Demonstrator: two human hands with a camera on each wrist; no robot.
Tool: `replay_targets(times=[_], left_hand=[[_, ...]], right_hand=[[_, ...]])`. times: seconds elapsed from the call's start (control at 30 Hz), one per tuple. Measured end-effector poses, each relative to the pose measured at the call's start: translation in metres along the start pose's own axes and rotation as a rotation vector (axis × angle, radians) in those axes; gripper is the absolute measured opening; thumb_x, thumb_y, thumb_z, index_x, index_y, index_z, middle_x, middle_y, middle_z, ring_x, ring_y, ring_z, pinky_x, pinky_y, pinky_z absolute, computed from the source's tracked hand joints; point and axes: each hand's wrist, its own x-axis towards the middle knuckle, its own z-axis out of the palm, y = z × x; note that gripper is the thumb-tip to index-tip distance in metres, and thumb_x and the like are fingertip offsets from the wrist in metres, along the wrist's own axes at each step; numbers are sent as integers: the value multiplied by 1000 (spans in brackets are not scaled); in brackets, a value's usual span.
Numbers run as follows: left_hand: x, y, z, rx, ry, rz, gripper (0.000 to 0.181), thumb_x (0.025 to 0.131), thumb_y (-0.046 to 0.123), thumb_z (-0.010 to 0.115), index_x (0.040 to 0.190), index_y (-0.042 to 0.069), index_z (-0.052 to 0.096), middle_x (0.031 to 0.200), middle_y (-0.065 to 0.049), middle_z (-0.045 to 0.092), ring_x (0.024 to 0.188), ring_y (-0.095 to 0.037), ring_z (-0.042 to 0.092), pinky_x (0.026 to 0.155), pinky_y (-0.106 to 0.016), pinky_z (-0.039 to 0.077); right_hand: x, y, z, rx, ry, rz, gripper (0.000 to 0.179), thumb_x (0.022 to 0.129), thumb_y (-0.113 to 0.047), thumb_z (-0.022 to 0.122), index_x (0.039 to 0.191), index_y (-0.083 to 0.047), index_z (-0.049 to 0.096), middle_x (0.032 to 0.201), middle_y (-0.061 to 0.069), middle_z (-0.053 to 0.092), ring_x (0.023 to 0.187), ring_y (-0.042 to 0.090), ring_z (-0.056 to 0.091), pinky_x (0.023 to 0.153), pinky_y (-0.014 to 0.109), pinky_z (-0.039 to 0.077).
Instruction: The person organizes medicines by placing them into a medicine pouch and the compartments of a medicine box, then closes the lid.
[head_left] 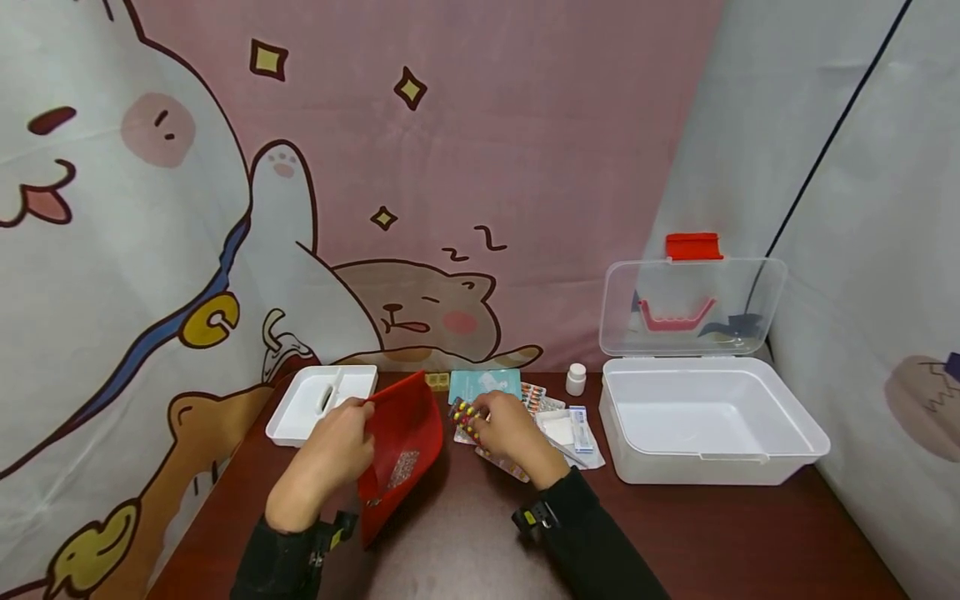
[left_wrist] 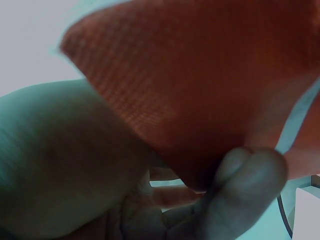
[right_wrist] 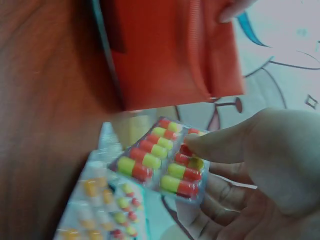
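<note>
My left hand [head_left: 341, 444] pinches the edge of a red pouch [head_left: 408, 417], holding it upright and tilted above the table. In the left wrist view, the thumb and fingers grip the pouch's corner [left_wrist: 190, 100]. With my right hand [head_left: 506, 427] I hold a blister pack of red and yellow capsules [right_wrist: 165, 157] between thumb and fingers, to the right of the pouch and apart from it. More blister packs [right_wrist: 95, 200] lie on the table below that hand, partly hidden by it in the head view. A zip [right_wrist: 195, 45] shows on the pouch in the right wrist view.
A white tray [head_left: 288, 421] stands behind my left hand. Right of centre are a light-blue packet [head_left: 480, 382], a white bottle [head_left: 576, 379] and a white packet with a blue-marked box [head_left: 581, 429]. A white box [head_left: 690, 467] with its clear lid [head_left: 622, 308] raised stands at the right.
</note>
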Motion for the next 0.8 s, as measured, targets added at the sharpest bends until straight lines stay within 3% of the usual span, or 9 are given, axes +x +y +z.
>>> replay_targets(times=[0.27, 0.4, 0.6, 0.7, 0.8], left_hand=[[0, 1, -1, 11, 2, 16, 44, 97, 2, 63, 140, -10, 68, 135, -25, 69, 114, -37, 71, 102, -57, 61], [0, 2, -2, 19, 3, 22, 47, 97, 2, 63, 142, -11, 66, 138, -26, 69, 118, -40, 71, 105, -59, 59], [1, 1, -1, 20, 10, 18, 44, 97, 2, 63, 138, -10, 68, 132, -26, 70, 114, -40, 72, 101, -58, 61], [1, 1, -1, 23, 8, 11, 44, 97, 2, 62, 138, -11, 68, 133, -27, 70, 115, -40, 72, 101, -58, 61], [1, 2, -2, 19, -5, 0, 47, 97, 2, 62, 142, -12, 66, 138, -29, 68, 120, -42, 71, 103, -60, 60]], right_hand=[[-3, -18, -24, 279, 88, 51, 37, 100, -18, 77, 135, -6, 75, 101, 4, 80, 77, 7, 70, 72, 31, 57], [-5, -31, -26, 375, 113, 76, 40, 100, -21, 78, 137, -6, 74, 105, 7, 82, 78, 7, 73, 69, 29, 58], [-9, -52, -18, 557, 57, 119, 50, 99, -18, 80, 145, -1, 68, 104, 14, 80, 75, 10, 73, 66, 31, 62], [-9, -62, -9, 565, 33, 120, 52, 99, -18, 80, 146, -1, 66, 102, 14, 80, 72, 10, 71, 64, 28, 59], [-7, -71, 0, 490, 40, 114, 53, 98, -18, 80, 146, -1, 66, 99, 9, 80, 72, 7, 68, 65, 26, 55]])
